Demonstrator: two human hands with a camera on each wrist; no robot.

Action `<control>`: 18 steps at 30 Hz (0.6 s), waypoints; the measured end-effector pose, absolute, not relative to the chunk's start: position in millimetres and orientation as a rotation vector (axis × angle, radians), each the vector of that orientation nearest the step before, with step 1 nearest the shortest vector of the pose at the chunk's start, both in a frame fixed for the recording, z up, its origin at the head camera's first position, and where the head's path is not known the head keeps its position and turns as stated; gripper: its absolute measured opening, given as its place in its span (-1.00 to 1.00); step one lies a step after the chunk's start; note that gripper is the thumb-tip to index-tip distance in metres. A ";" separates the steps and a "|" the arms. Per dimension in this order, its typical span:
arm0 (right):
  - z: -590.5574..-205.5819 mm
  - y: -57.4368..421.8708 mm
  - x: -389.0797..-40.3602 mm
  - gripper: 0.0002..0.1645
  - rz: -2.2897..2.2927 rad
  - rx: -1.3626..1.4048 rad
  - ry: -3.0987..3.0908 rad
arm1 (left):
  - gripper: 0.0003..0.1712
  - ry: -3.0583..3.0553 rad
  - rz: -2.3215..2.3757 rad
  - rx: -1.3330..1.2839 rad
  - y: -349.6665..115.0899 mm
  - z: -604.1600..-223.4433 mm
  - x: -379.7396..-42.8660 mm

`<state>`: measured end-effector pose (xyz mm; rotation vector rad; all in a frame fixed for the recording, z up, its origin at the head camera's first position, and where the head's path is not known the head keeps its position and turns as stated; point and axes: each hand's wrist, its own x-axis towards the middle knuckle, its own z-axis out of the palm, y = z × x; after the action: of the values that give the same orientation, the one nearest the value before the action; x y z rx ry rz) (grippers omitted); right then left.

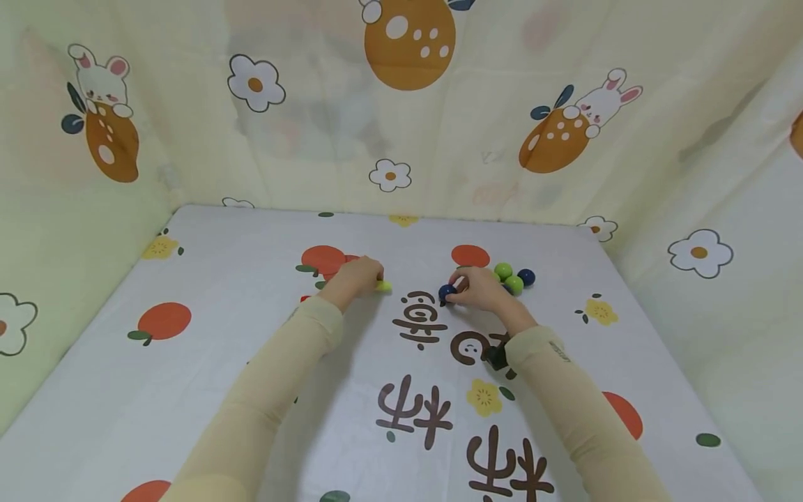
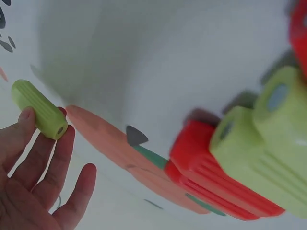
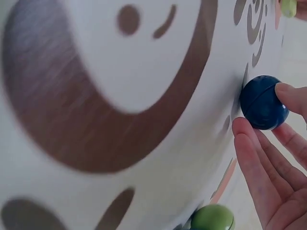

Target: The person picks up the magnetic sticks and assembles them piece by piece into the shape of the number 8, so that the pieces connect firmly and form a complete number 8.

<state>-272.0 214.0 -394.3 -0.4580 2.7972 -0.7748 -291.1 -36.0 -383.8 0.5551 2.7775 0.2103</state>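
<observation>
My left hand [image 1: 359, 279] pinches a short yellow-green ribbed toy rod [image 2: 41, 110] between thumb and fingers, above the white printed cloth. Near that hand, red ribbed rods [image 2: 216, 167] and yellow-green rods [image 2: 256, 155] with grey discs in their ends lie side by side. My right hand [image 1: 482, 289] holds a glossy dark blue ball [image 3: 264, 103] by thumb and fingertips, at the cloth. Behind the right hand, green balls [image 1: 514, 284] and a dark blue ball [image 1: 526, 277] sit in a cluster, partly hidden by the hand.
The table [image 1: 226, 390] is covered by a white cloth with printed fruit, flowers and brown characters. Patterned curtains [image 1: 314, 139] hang at its back and sides. A small black object [image 1: 497, 355] shows beside the right sleeve cuff.
</observation>
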 end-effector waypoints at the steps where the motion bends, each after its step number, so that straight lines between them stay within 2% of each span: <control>1: -394.3 211.8 -272.8 -0.64 -0.782 -0.457 2.794 | -0.78 2.784 0.208 0.572 -34.4 -383.9 -291.2; 18: -401.4 187.3 -275.7 -0.63 -0.859 -0.481 2.753 | -0.75 2.781 0.222 0.565 -24.0 -381.6 -287.6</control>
<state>-275.7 187.3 -401.4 -0.4813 2.7535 -0.8590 -287.6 -24.0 -381.6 0.5647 2.7814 0.2219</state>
